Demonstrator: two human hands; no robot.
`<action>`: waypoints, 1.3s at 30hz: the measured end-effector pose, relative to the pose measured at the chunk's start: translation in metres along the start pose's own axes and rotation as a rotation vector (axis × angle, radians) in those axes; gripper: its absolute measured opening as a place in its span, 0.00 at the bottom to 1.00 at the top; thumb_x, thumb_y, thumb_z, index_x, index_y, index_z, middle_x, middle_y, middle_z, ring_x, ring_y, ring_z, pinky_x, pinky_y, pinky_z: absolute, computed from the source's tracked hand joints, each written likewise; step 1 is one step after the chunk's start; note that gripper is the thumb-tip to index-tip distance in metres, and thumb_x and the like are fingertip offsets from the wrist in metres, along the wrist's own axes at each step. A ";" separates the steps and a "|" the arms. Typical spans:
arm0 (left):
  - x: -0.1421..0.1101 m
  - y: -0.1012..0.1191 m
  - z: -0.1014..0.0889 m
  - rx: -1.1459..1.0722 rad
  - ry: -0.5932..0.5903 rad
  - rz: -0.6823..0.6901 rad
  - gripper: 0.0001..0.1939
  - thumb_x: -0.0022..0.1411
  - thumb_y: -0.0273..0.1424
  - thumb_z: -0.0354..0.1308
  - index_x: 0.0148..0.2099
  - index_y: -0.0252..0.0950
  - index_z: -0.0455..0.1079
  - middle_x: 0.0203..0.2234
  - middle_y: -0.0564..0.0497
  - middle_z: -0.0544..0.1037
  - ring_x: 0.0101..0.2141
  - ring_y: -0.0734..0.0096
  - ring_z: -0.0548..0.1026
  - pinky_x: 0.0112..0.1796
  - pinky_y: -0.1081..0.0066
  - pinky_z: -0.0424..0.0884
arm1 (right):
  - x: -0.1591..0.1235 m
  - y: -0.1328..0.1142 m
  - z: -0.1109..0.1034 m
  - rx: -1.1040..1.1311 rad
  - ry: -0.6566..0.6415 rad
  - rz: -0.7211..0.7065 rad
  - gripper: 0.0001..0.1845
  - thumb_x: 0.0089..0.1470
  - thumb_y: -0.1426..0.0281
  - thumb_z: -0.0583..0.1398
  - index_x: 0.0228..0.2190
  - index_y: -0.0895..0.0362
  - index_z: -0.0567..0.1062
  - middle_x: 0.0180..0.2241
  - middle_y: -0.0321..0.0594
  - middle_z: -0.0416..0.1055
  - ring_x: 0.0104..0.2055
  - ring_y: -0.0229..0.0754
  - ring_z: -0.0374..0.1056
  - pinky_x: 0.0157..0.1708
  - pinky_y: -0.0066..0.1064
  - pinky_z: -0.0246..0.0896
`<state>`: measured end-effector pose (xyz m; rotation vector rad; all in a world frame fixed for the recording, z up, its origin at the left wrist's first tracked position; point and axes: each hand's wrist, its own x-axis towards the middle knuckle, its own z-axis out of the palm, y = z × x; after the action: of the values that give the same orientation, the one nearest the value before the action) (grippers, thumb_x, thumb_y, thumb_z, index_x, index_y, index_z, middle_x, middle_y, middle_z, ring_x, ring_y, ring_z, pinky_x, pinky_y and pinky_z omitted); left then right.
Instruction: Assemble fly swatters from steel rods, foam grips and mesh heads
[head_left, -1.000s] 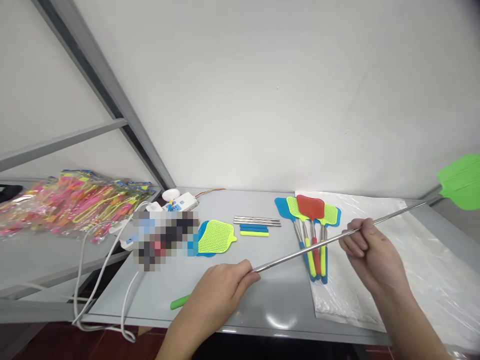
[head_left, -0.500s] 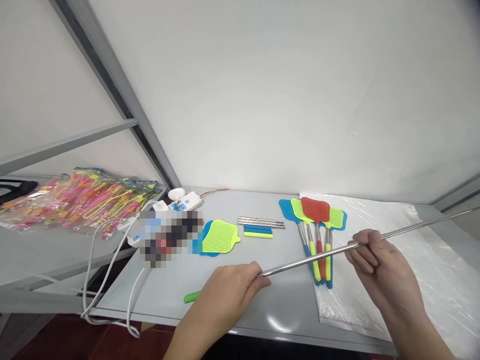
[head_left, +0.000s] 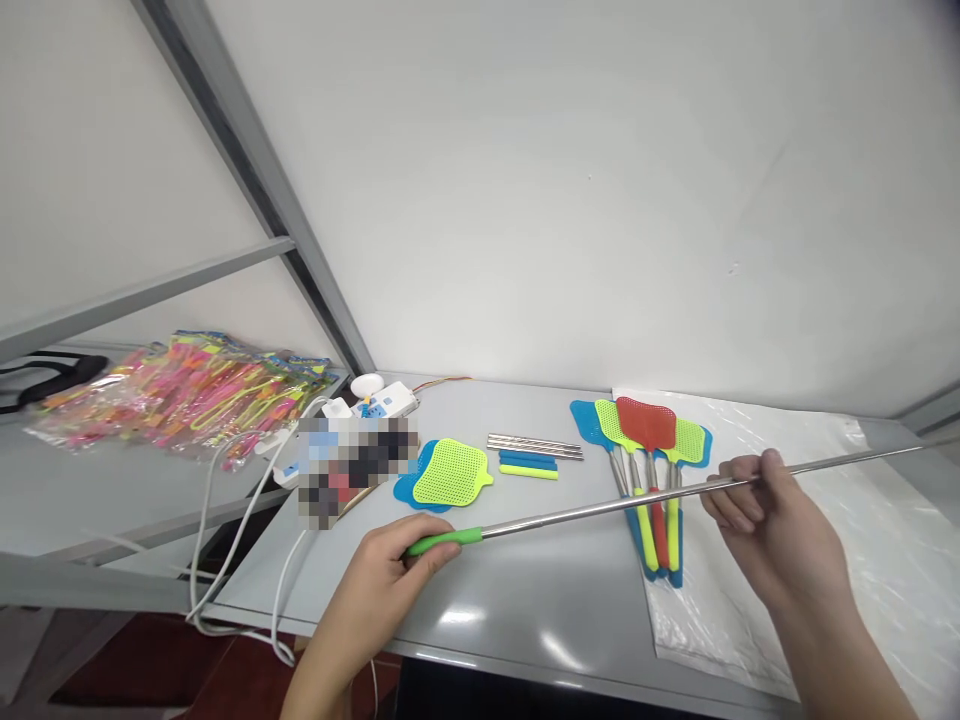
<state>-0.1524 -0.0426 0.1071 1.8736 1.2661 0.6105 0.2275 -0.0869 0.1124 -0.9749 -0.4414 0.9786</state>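
Observation:
I hold a long telescopic fly swatter across the grey table [head_left: 525,610]. My left hand [head_left: 390,575] is closed round its green handle [head_left: 444,541]. My right hand [head_left: 772,525] pinches the steel rod [head_left: 585,511] farther along; the rod runs on to the right edge and its head is out of view. Several finished swatters [head_left: 649,455] with red, yellow and blue heads lie fanned under the rod.
Loose yellow and blue swatter heads [head_left: 450,472], steel rods [head_left: 534,445] and foam grips [head_left: 528,465] lie mid-table. A clear plastic sheet [head_left: 840,540] covers the right side. A power strip [head_left: 379,403] with white cables and a pile of bagged swatters [head_left: 180,395] sit left.
My left hand slid back along the rod to the green handle. The rod dropped to a flatter angle, and the green swatter head has left the view at the right.

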 end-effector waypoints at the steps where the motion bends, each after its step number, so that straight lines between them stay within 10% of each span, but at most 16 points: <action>1: 0.000 -0.003 0.001 -0.032 0.029 -0.004 0.11 0.64 0.41 0.56 0.39 0.40 0.74 0.35 0.53 0.78 0.38 0.67 0.74 0.39 0.73 0.66 | 0.000 0.005 0.003 -0.002 -0.005 0.001 0.17 0.60 0.59 0.56 0.24 0.57 0.72 0.15 0.28 0.49 0.17 0.31 0.46 0.19 0.24 0.50; 6: 0.005 0.007 0.022 -0.107 0.062 0.026 0.10 0.63 0.39 0.58 0.37 0.39 0.75 0.32 0.53 0.78 0.35 0.68 0.74 0.38 0.73 0.66 | -0.026 0.044 0.028 -0.184 -0.140 -0.046 0.16 0.59 0.57 0.57 0.30 0.53 0.78 0.33 0.39 0.71 0.36 0.40 0.65 0.38 0.31 0.64; 12: 0.011 0.031 0.051 -0.170 -0.040 0.080 0.10 0.65 0.38 0.56 0.35 0.39 0.75 0.28 0.54 0.78 0.32 0.70 0.73 0.34 0.73 0.66 | -0.070 0.065 0.062 -0.506 -0.510 0.083 0.22 0.60 0.52 0.53 0.46 0.49 0.78 0.47 0.43 0.73 0.49 0.49 0.68 0.54 0.43 0.59; 21: -0.008 -0.010 -0.001 -0.098 0.038 -0.018 0.10 0.62 0.39 0.59 0.38 0.42 0.79 0.35 0.52 0.81 0.37 0.65 0.76 0.40 0.71 0.69 | 0.003 -0.004 0.003 0.107 0.151 -0.102 0.15 0.58 0.60 0.55 0.34 0.51 0.80 0.35 0.39 0.75 0.44 0.45 0.71 0.50 0.43 0.65; 25: -0.004 -0.001 0.009 -0.120 0.070 -0.008 0.10 0.62 0.39 0.60 0.37 0.41 0.79 0.33 0.52 0.81 0.36 0.66 0.76 0.39 0.71 0.69 | -0.019 0.023 0.030 0.025 0.049 -0.148 0.15 0.58 0.60 0.55 0.34 0.51 0.80 0.38 0.41 0.77 0.50 0.47 0.70 0.55 0.45 0.59; 32: 0.007 0.033 0.045 -0.182 0.014 0.060 0.10 0.64 0.38 0.58 0.36 0.40 0.77 0.30 0.54 0.80 0.32 0.70 0.75 0.36 0.74 0.68 | -0.078 0.083 0.079 -0.115 -0.431 0.243 0.27 0.59 0.48 0.52 0.51 0.50 0.75 0.50 0.46 0.74 0.52 0.52 0.68 0.56 0.50 0.56; 39: -0.003 0.008 0.026 -0.185 0.063 -0.078 0.14 0.63 0.42 0.57 0.37 0.38 0.77 0.31 0.52 0.80 0.32 0.67 0.75 0.32 0.73 0.69 | -0.033 0.051 0.043 0.120 -0.127 0.171 0.25 0.51 0.48 0.61 0.46 0.47 0.74 0.43 0.41 0.74 0.44 0.46 0.70 0.35 0.36 0.68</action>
<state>-0.1292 -0.0556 0.0987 1.6571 1.2715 0.7245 0.1551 -0.0841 0.0951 -0.8553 -0.4048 1.2132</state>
